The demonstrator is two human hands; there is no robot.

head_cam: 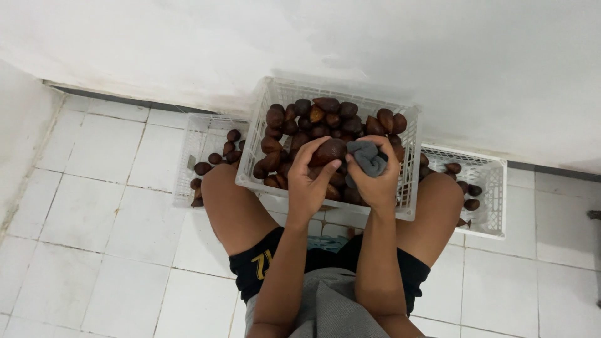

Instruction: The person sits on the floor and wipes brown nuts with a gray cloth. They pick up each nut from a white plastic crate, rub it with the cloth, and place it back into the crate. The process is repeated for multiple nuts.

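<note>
Crowding frame centre: white crate [410,188] heaped with brown fruit [313,119], flanked by two low crates [188,163] [494,194] holding few, partly hidden behind knees. Left hand [307,184] curled around one fruit [328,150] over the heap; right hand [379,181] clutching grey cloth [368,156] just beside. Forearms extended forward, elbows cut off below.

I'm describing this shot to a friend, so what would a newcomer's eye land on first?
First, the white plastic lattice crate at centre, heaped with glossy reddish-brown scaly fruits. Over it, the left hand grips one brown fruit while the right hand presses a crumpled grey cloth beside it. Two more white crates flank the knees, holding few fruits.
</note>
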